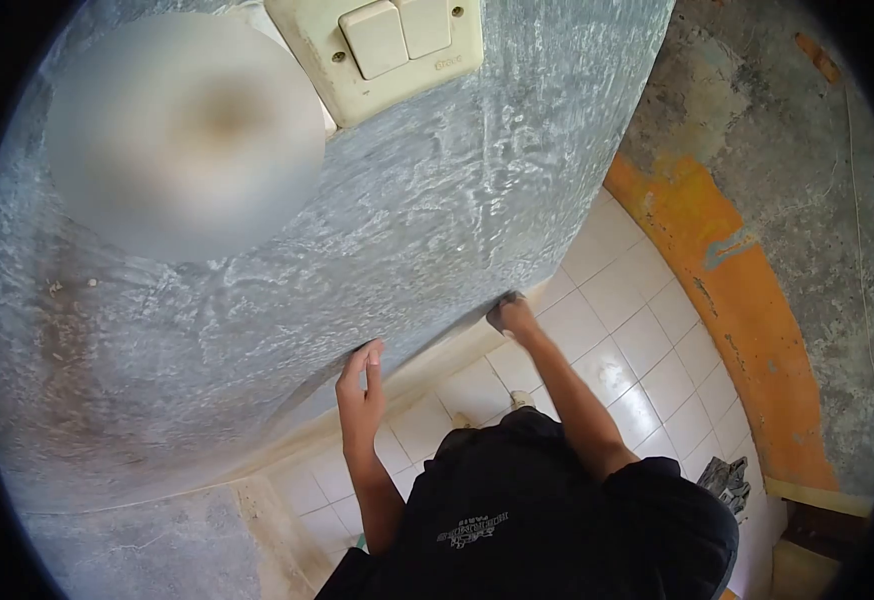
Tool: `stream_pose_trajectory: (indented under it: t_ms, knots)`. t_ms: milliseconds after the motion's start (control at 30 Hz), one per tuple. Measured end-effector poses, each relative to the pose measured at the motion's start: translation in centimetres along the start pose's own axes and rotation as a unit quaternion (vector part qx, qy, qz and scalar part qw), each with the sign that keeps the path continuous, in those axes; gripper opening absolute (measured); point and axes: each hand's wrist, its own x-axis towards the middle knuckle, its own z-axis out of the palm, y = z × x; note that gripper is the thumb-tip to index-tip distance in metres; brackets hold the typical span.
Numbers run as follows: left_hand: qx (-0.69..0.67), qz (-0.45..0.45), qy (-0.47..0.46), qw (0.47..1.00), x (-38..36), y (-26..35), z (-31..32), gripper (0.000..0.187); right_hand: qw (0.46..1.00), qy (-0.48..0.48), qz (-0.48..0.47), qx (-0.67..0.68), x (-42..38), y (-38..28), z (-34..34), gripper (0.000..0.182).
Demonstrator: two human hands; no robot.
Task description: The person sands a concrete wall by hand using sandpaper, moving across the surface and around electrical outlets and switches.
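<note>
A grey-blue, rough-textured wall (397, 230) fills the left and middle of the view. My left hand (361, 392) rests its fingertips on the lower part of this wall, fingers stretched out and nothing visible in them. Farther right, my right hand (513, 314) is closed against the wall's lower right edge. Something dark shows at its fingers, too small to make out.
Light switches (387, 40) sit on the wall at the top, beside a blurred round patch. White floor tiles (607, 330) lie below, bordered by an orange band (757, 310) and grey concrete (807, 150). A crumpled grey item (725, 484) is at the lower right.
</note>
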Motion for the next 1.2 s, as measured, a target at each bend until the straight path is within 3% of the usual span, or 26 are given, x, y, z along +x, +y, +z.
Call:
stream_pose_trajectory:
  t_ms: [33, 67, 100, 133, 167, 200, 267, 367, 433, 567, 667, 700, 833, 933, 967, 1067, 1100, 1200]
  knots:
    - [-0.002, 0.005, 0.006, 1.0, -0.2, 0.1, 0.0, 0.026, 0.982, 0.015, 0.126, -0.142, -5.0, -8.4, 1.0, 0.03]
    - [-0.003, 0.01, 0.009, 1.0, -0.4, 0.1, -0.2, 0.026, 0.981, 0.107, -0.052, -0.151, -5.6, -4.5, 3.8, 0.052]
    - [-0.011, 0.022, 0.015, 1.0, -0.4, 0.0, -0.6, 0.026, 0.981, 0.085, -0.015, -0.175, -6.9, -4.2, 5.8, 0.064]
    - [-0.019, 0.033, 0.018, 0.999, -0.7, -0.2, -0.9, 0.025, 0.989, 0.065, 0.051, -0.124, -9.9, -7.7, 7.3, 0.067]
    - [-0.029, 0.041, 0.02, 0.999, -1.0, -0.5, -1.4, 0.025, 0.98, 0.121, -0.09, -0.128, -10.4, -3.8, 10.4, 0.069]
    - [-0.027, 0.07, 0.028, 0.997, -1.2, -0.8, -2.0, 0.024, 0.966, 0.152, -0.167, -0.129, -12.8, -5.8, 12.2, 0.068]
    - [-0.022, 0.128, 0.041, 0.991, -1.5, -1.0, -3.9, 0.023, 0.975, 0.134, -0.123, -0.125, -14.3, -4.7, 15.0, 0.069]
    - [0.043, 0.287, 0.125, 0.949, -1.3, -1.2, -6.7, 0.022, 0.978, 0.195, -0.073, -0.028, -13.2, -5.1, 15.7, 0.073]
    - [0.035, 0.334, 0.161, 0.928, -0.4, -2.8, -8.0, 0.025, 0.955, 0.275, -0.1, -0.053, -11.3, -5.3, 14.4, 0.076]
    - [0.056, 0.394, 0.186, 0.898, 1.5, -4.5, -9.3, 0.024, 0.942, 0.323, -0.087, -0.029, -8.5, -6.3, 11.5, 0.081]
    - [0.064, 0.411, 0.193, 0.889, 1.5, -5.3, -9.1, 0.024, 0.962, 0.266, -0.031, -0.054, -10.9, -6.6, 13.0, 0.084]
    - [0.058, 0.416, 0.202, 0.885, 1.7, -5.3, -8.7, 0.024, 0.924, 0.332, -0.148, -0.116, -11.6, -6.0, 14.4, 0.087]
    - [0.098, 0.419, 0.181, 0.885, 1.8, -5.0, -7.6, 0.024, 0.958, 0.275, -0.085, -0.009, -11.0, -2.7, 14.9, 0.082]
    - [0.101, 0.433, 0.202, 0.873, 2.2, -4.9, -7.6, 0.022, 0.954, 0.298, -0.02, 0.025, -9.7, -7.7, 11.4, 0.079]
    - [0.11, 0.435, 0.194, 0.872, 2.3, -4.9, -7.7, 0.022, 0.913, 0.375, -0.161, 0.022, -7.8, -6.4, 11.2, 0.079]
    - [0.121, 0.427, 0.177, 0.879, 1.8, -5.2, -8.0, 0.022, 0.923, 0.357, -0.138, -0.021, -9.1, -7.4, 11.8, 0.077]
    - [0.113, 0.42, 0.179, 0.882, 1.8, -5.2, -7.9, 0.022, 0.919, 0.353, -0.168, -0.041, -10.0, -6.4, 13.1, 0.074]
    - [0.09, 0.412, 0.183, 0.888, 1.9, -5.1, -7.6, 0.022, 0.948, 0.286, -0.13, -0.052, -11.6, -3.0, 16.0, 0.074]
